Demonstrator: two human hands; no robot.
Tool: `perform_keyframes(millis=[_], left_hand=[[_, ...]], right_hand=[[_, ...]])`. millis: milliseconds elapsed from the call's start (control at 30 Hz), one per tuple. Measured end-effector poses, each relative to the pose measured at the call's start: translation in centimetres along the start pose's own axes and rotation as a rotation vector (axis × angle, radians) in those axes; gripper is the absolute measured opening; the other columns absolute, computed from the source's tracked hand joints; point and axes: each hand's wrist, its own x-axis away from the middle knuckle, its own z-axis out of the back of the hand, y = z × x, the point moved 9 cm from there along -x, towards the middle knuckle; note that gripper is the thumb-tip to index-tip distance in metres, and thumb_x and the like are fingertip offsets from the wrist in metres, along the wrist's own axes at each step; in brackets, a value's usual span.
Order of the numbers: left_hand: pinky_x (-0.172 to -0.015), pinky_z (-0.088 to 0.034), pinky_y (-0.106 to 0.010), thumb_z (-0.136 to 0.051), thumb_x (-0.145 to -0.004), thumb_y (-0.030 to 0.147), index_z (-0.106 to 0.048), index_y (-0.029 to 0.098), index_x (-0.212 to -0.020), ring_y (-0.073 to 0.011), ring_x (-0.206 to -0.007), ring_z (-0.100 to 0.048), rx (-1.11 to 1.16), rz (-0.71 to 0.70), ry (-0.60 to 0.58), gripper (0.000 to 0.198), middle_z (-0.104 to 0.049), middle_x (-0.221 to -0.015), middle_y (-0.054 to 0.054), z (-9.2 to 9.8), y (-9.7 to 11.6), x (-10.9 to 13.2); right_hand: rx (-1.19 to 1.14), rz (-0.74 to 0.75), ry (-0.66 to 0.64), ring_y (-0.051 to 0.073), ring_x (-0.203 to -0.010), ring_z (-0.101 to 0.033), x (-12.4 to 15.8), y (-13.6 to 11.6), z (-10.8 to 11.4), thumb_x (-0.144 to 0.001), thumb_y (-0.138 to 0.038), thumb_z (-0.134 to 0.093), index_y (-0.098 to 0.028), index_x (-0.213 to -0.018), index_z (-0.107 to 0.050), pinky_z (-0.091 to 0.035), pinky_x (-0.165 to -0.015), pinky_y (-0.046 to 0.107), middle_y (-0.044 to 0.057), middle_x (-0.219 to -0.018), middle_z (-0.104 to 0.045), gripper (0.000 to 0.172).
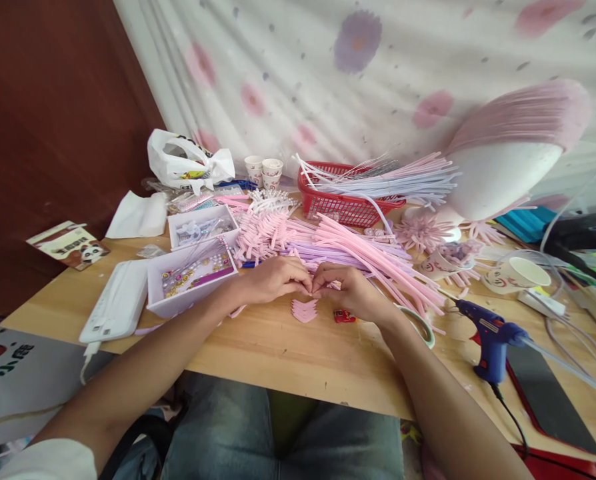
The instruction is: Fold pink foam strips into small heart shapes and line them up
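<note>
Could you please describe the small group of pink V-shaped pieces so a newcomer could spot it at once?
On the wooden table, find the left hand and right hand. Just below them in the picture lie the pink V-shaped pieces, short and nested together, unlike the long, straight pink stems behind.

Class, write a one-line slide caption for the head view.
Left hand and right hand meet near pink chevrons, with pink stems behind and a glue gun at right.

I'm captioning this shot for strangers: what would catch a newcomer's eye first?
Probably the white rounded form, capped with pale pink strands, at the back right. Next, the long, slim pink stems heaped centrally, beyond the bare left hand and bare right hand. The dark-blue glue gun stands out on the right.
</note>
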Motion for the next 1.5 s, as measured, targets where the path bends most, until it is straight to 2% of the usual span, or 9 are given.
perform_keyframes(millis=[133,267,367,500,800,967,1067,1300,1500], left_hand=[[-0.083,-0.045,-0.026,-0.06,-0.093,0.017,-0.076,0.018,-0.089,-0.0152,-0.086,-0.067,0.046,0.003,0.043,0.016,-0.075,-0.091,-0.005,0.5,0.0,-0.1],[-0.081,-0.048,-0.025,-0.066,-0.088,0.015,-0.078,0.019,-0.093,-0.016,-0.087,-0.07,0.021,0.061,0.094,0.014,-0.077,-0.094,-0.005,1.6,-0.2,0.2],[-0.084,-0.049,-0.025,-0.065,-0.087,0.012,-0.077,0.022,-0.101,-0.0168,-0.093,-0.071,-0.047,0.155,0.057,0.022,-0.078,-0.103,-0.005,1.7,-0.9,0.4],[-0.082,-0.048,-0.024,-0.066,-0.086,0.012,-0.077,0.024,-0.101,-0.0174,-0.092,-0.072,-0.129,0.241,-0.037,0.023,-0.078,-0.101,-0.003,1.0,-1.9,0.8],[-0.085,-0.049,-0.025,-0.065,-0.086,0.015,-0.078,0.024,-0.099,-0.0178,-0.09,-0.071,-0.116,0.228,-0.088,0.021,-0.078,-0.097,-0.003,0.3,-2.1,0.9],[-0.086,-0.048,-0.025,-0.057,-0.089,0.009,-0.078,0.022,-0.1,-0.017,-0.094,-0.07,-0.15,0.202,-0.128,0.027,-0.078,-0.101,-0.003,-0.2,-1.5,0.7],[-0.085,-0.047,-0.023,-0.056,-0.088,0.006,-0.078,0.023,-0.099,-0.0159,-0.093,-0.069,-0.14,0.176,-0.145,0.029,-0.077,-0.101,-0.002,-0.7,-1.4,0.6],[-0.083,-0.047,-0.023,-0.056,-0.086,0.002,-0.077,0.023,-0.098,-0.0154,-0.091,-0.07,-0.078,0.142,-0.144,0.033,-0.077,-0.099,-0.001,-1.1,-1.3,0.5],[-0.085,-0.047,-0.024,-0.056,-0.087,0.003,-0.077,0.022,-0.099,-0.0157,-0.091,-0.071,-0.042,0.204,-0.137,0.031,-0.078,-0.098,-0.001,-0.9,-1.6,0.6]], right_hand=[[-0.085,-0.026,-0.012,0.017,-0.082,-0.063,0.1,0.3,0.1,-0.085,-0.023,-0.067,-0.018,-0.084,-0.072,-0.048,-0.08,0.031,0.003,-0.086,-0.067,0.007],[-0.034,-0.1,0.082,0.018,-0.081,-0.064,0.2,0.9,0.9,-0.082,-0.021,-0.068,-0.017,-0.088,-0.071,-0.049,-0.08,0.032,0.003,-0.086,-0.07,0.008],[0.136,-0.112,0.125,0.017,-0.077,-0.062,0.2,1.1,1.1,-0.081,-0.015,-0.065,-0.017,-0.084,-0.072,-0.047,-0.076,0.031,0.002,-0.083,-0.071,0.008],[0.301,-0.058,0.105,0.017,-0.074,-0.062,-0.2,1.4,0.2,-0.08,-0.009,-0.066,-0.019,-0.083,-0.074,-0.045,-0.071,0.029,0.002,-0.08,-0.073,0.013],[0.413,0.113,0.025,0.021,-0.087,-0.063,-0.2,-0.2,-0.8,-0.082,-0.002,-0.06,-0.02,-0.094,-0.078,-0.046,-0.081,0.033,0.007,-0.092,-0.073,0.028],[0.502,0.102,0.019,0.022,-0.088,-0.059,0.2,-0.5,-1.0,-0.075,0.003,-0.054,-0.021,-0.095,-0.079,-0.045,-0.078,0.033,0.008,-0.092,-0.066,0.04],[0.453,0.08,-0.03,0.02,-0.084,-0.059,0.3,-0.5,-1.3,-0.075,0.002,-0.053,-0.022,-0.092,-0.079,-0.045,-0.076,0.032,0.006,-0.089,-0.067,0.039],[0.476,0.052,-0.007,0.02,-0.081,-0.06,0.3,-0.4,-1.1,-0.073,-0.002,-0.054,-0.023,-0.092,-0.08,-0.045,-0.074,0.032,0.007,-0.087,-0.066,0.039],[0.448,0.047,-0.032,0.019,-0.079,-0.061,0.3,-0.3,-1.4,-0.071,-0.002,-0.054,-0.021,-0.084,-0.08,-0.045,-0.071,0.029,0.006,-0.086,-0.069,0.034]])
